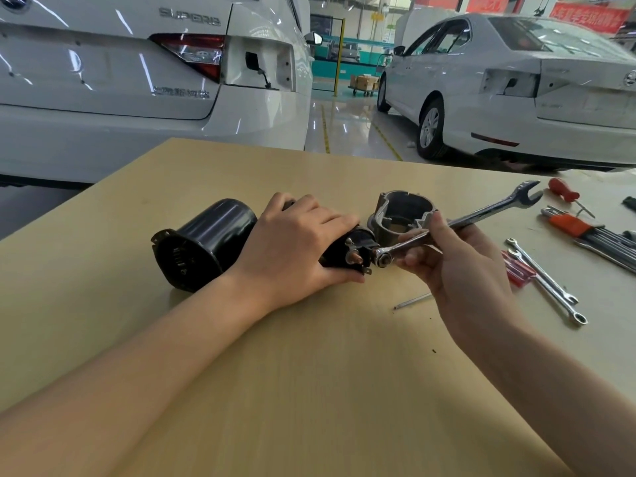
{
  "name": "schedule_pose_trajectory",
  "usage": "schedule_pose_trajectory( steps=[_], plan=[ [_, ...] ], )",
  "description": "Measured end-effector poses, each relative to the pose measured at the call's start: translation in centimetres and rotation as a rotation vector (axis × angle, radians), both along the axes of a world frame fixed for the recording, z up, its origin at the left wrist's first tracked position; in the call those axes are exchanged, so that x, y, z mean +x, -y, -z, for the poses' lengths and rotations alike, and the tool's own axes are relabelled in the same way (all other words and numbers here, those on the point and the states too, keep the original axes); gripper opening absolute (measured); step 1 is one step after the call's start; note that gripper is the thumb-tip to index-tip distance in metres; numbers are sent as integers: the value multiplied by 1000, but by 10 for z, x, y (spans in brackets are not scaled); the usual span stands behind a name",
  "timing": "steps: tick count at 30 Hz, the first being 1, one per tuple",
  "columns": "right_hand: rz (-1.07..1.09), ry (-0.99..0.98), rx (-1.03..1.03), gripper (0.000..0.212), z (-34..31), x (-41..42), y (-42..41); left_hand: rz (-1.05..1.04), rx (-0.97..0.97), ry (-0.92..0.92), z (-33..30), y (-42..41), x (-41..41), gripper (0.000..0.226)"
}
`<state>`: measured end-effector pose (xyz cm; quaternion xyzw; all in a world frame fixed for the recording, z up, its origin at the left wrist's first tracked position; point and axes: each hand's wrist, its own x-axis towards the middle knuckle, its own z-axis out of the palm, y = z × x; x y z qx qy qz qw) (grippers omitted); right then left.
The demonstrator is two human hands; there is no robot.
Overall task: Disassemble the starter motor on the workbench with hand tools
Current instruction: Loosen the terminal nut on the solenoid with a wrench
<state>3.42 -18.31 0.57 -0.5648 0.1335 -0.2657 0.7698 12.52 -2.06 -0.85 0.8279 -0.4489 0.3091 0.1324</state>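
Note:
The black solenoid of the starter motor lies on the tan workbench, its copper terminal facing me. My left hand grips it from above. My right hand holds a steel combination wrench, whose ring end sits over a nut at the solenoid's right end. The grey aluminium nose housing stands just behind the wrench. A black cylindrical motor casing lies on its side to the left, separate from the housing.
At the right lie two smaller wrenches, a red-handled screwdriver, another red handle, and a hex key set in an orange holder. A thin metal rod lies near my right wrist. Two white cars stand beyond the bench.

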Motion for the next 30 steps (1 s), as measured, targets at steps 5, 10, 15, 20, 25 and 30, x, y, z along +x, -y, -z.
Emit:
schedule_pose_trajectory(
  steps=[5,10,15,20,25,30],
  plan=[
    [1,27,-66,14,-1,0,-1,4,7,-7,0,0,0,66],
    [26,127,-486,10,-5,-1,-5,7,3,8,0,-1,-1,66],
    [-28,219,-1101,11,-3,0,-15,-11,9,54,0,0,-1,62],
    [-77,311,-1484,21,-2,0,-18,-30,9,40,0,0,-1,56],
    [-51,270,-1372,23,-1,4,-22,-32,-23,105,0,1,-2,51],
    [-49,215,-808,17,-4,9,-17,-32,59,11,-2,0,-1,67]
  ],
)
